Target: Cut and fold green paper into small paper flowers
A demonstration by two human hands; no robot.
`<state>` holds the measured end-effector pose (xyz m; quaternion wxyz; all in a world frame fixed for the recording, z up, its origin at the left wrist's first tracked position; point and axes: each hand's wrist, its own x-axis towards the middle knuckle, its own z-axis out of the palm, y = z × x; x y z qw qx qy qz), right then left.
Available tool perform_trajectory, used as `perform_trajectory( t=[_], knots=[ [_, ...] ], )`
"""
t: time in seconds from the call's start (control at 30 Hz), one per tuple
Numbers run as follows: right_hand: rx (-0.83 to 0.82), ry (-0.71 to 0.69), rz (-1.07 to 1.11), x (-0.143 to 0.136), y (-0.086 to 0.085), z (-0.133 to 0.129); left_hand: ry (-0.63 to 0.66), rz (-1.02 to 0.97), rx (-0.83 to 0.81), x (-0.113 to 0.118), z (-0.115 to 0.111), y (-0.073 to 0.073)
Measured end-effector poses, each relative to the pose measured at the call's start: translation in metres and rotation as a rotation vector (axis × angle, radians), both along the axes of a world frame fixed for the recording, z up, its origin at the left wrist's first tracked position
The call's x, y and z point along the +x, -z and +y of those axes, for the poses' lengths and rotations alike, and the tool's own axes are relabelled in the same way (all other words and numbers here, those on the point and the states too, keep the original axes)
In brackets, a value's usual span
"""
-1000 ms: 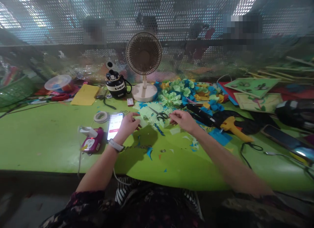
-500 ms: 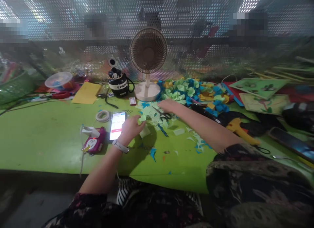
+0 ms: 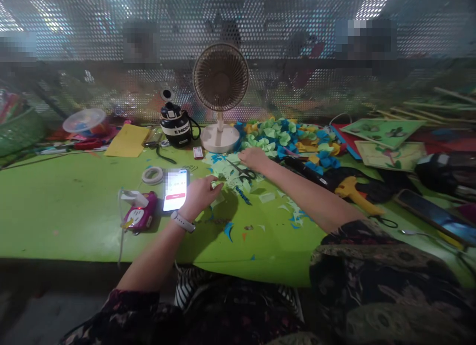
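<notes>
My left hand [image 3: 201, 197], with a white watch at the wrist, is beside the lit phone [image 3: 175, 190]. Its thumb and fingertips curl towards each other around a small piece of light green paper [image 3: 215, 185]. My right hand [image 3: 253, 159] reaches further out, to the near edge of the pile of green paper flowers [image 3: 277, 136]. Its fingers are bent together, and what they hold, if anything, is too small to tell. Black scissors [image 3: 243, 172] lie on green paper scraps [image 3: 226, 167] just below my right hand.
A fan [image 3: 220, 82] stands behind the scraps, with a black bottle [image 3: 175, 129] to its left. White tape [image 3: 152, 175] and a purple device [image 3: 141, 213] are left of the phone. A yellow-handled glue gun [image 3: 355, 192] and another phone [image 3: 433, 213] lie at right.
The whole view has shifted slightly. The green paper at my left fingertips shows less than before. Both hands stay in nearly the same places on the table.
</notes>
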<state>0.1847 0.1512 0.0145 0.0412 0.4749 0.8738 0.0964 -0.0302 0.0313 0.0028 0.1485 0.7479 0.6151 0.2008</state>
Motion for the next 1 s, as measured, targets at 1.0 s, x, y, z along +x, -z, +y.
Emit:
perform_trajectory(
  t=[1.0],
  knots=[
    [-0.039,-0.191,1.061,0.016,0.018,-0.153,0.236,-1.333,-0.607,0.026,-0.022,0.002]
  ],
)
